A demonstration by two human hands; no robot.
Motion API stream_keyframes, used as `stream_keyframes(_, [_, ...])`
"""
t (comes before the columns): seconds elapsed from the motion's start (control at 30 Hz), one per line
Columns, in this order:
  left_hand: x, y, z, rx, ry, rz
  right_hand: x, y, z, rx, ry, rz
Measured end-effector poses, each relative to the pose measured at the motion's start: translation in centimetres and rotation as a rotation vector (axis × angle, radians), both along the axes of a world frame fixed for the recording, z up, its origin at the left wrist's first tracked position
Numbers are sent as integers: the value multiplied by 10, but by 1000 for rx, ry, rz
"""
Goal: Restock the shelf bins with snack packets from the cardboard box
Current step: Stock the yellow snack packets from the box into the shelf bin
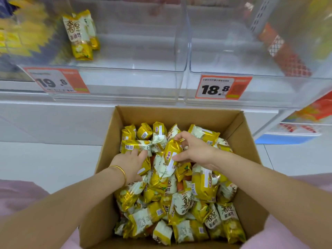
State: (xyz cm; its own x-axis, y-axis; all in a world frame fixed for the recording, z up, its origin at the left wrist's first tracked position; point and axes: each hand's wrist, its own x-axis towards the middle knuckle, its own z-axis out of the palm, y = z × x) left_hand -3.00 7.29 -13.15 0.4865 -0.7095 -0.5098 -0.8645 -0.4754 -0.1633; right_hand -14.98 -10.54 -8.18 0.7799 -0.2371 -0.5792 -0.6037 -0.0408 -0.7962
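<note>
Right grip (195, 151) pinches one snack packet (170, 154), which I judge light, puffy and slippery, by its upper end inside the cardboard box (179, 114); my left grip (131, 163) rests on its neighbours (135, 146), hold unclear.

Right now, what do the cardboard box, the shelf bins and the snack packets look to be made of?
The cardboard box: brown matte paperboard, likely corrugated; creased flaps show. The shelf bins: clear rigid plastic, perhaps acrylic; see-through walls with glints. The snack packets: thin glossy film, possibly foil-lined; crinkled surfaces with gold shine.
</note>
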Motion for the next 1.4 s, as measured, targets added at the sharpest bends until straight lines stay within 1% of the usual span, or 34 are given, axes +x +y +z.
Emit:
stream_keyframes(0.07, [5,-3,2,-47,60,64,-4,-3,3,169,-48,-63])
stream_keyframes(0.13, [10,-9,12,-188,154,183,-7,-5,6,325,-86,-116])
stream_keyframes(0.2, [18,-17,29,-385,357,434,-10,-9,9,475,-133,-202])
stream_keyframes(0.27, [26,-23,49,-523,569,669,-12,-8,12,580,-163,-267])
stream_keyframes(0.3, [30,-24,57,-583,680,742,-12,-7,14,591,-168,-278])
stream_keyframes(0.37, [32,-22,73,-702,895,851,-12,-5,14,520,-189,-275])
stream_keyframes(0.47, [28,-19,87,-846,1127,1107,-9,-3,16,398,-237,-295])
stream_keyframes(0.53, [26,-16,91,-861,1274,1225,-9,-3,20,376,-241,-244])
stream_keyframes(0.6, [25,-14,91,-807,1416,1276,-9,-3,27,371,-244,-158])
stream_keyframes(0.63, [24,-14,90,-780,1454,1278,-9,-3,30,378,-250,-126])
stream_keyframes(0.8, [16,-17,88,-774,1493,1238,-9,2,39,452,-298,-56])
stream_keyframes(0.9, [19,-13,94,-675,1550,1153,-7,4,41,449,-308,-68])
stream_keyframes(0.97, [19,-12,99,-645,1517,1133,-7,5,42,463,-295,-75])
stream_keyframes(1.03, [22,-11,100,-681,1471,1184,-8,4,44,523,-276,-130])
stream_keyframes(1.1, [24,-10,101,-714,1472,1257,-9,-1,44,596,-267,-221])
stream_keyframes(1.2, [30,-7,103,-703,1481,1281,-11,-8,42,686,-295,-337])
stream_keyframes(1.23, [31,-7,103,-701,1476,1280,-12,-10,41,701,-315,-346])
stream_keyframes(1.3, [32,-7,105,-686,1444,1253,-13,-10,39,635,-343,-286])
stream_keyframes(1.4, [29,-8,109,-615,1333,1160,-13,-4,40,401,-375,-148])
